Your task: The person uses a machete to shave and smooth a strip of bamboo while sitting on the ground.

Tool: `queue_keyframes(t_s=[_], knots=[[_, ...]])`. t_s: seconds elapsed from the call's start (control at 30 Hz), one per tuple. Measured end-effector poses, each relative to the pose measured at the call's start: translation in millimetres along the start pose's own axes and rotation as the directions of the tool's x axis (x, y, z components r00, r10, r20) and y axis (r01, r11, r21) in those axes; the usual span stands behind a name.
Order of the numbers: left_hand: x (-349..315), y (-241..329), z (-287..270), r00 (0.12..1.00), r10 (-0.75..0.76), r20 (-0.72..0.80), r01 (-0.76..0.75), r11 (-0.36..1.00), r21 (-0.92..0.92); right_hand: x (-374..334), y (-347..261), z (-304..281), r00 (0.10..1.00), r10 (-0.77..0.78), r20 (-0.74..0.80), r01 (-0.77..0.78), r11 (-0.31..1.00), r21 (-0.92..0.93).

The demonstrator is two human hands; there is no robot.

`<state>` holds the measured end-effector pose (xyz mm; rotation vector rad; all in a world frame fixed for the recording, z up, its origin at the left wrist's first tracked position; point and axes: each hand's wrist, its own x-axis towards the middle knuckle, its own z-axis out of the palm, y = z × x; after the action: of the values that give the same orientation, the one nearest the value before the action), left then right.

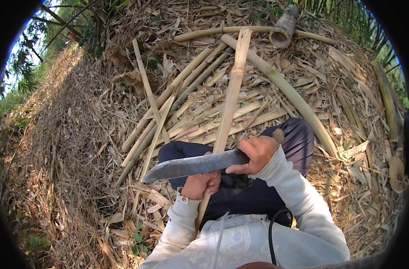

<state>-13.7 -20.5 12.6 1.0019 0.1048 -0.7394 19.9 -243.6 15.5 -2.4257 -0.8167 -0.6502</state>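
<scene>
My right hand is closed around the wooden handle of a machete. Its broad grey blade points left and crosses above a long bamboo strip. That strip runs from beside my waist, between my legs, out to the far middle. My left hand wraps round the strip's near part, just below the blade, which hides some of its fingers. Whether the blade touches the strip, I cannot tell.
Several bamboo poles lie at the left, crossed by thin split strips. A greenish pole slants down to the right. A thick hollow bamboo piece lies at the far side. Flat split pieces and dry leaves cover the ground.
</scene>
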Motion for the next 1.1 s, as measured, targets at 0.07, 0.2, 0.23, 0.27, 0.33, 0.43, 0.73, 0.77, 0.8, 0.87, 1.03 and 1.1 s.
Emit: queue_keyframes(t_s=[0.07, 0.2, 0.23, 0.27, 0.33, 0.43, 0.73, 0.77, 0.8, 0.87, 1.03, 1.1], knots=[[-5, 3, 5, 0.999, -0.042, -0.017, 0.042, 0.999, 0.018, 3, 20, -1, 0.996, 0.054, -0.073, -0.056, 0.998, -0.037], [-6, -4, 5, 0.999, -0.02, 0.045, 0.017, 0.998, 0.059, 18, 38, -16, 0.978, 0.17, -0.121, -0.17, 0.985, 0.014], [-6, -2, 5, 0.998, -0.036, 0.06, 0.035, 0.999, 0.018, 22, 39, -20, 0.984, 0.137, -0.118, -0.138, 0.99, 0.001], [-7, -1, 9, 0.999, -0.027, 0.036, 0.025, 0.997, 0.068, 25, 41, -25, 0.987, 0.107, -0.121, -0.112, 0.993, -0.039], [-9, -2, 17, 1.0, -0.008, -0.012, 0.01, 0.986, 0.166, 28, 49, -34, 0.992, 0.048, -0.12, -0.062, 0.991, -0.118], [-10, -10, 13, 0.995, -0.045, 0.089, 0.04, 0.998, 0.049, 30, 86, -53, 0.949, 0.262, -0.174, -0.259, 0.965, 0.038], [-12, -13, 13, 0.981, -0.081, 0.175, 0.078, 0.997, 0.022, 32, 84, -71, 0.957, 0.226, -0.182, -0.236, 0.971, -0.032], [-16, -14, 14, 0.981, -0.09, 0.17, 0.089, 0.996, 0.019, 32, 92, -71, 0.927, 0.318, -0.197, -0.312, 0.948, 0.061], [-17, -12, 18, 0.981, -0.087, 0.171, 0.085, 0.996, 0.021, 33, 89, -71, 0.944, 0.277, -0.179, -0.274, 0.961, 0.042], [-16, -9, 20, 0.987, -0.073, 0.144, 0.065, 0.996, 0.058, 28, 68, -65, 0.97, 0.202, -0.136, -0.201, 0.979, 0.015], [-14, -9, 29, 0.999, -0.016, 0.05, 0.006, 0.983, 0.183, 38, 90, -72, 0.959, 0.23, -0.164, -0.243, 0.968, -0.064], [-17, -9, 29, 0.997, -0.062, 0.05, 0.052, 0.984, 0.171, 33, 84, -66, 0.96, 0.241, -0.146, -0.242, 0.97, 0.009]])
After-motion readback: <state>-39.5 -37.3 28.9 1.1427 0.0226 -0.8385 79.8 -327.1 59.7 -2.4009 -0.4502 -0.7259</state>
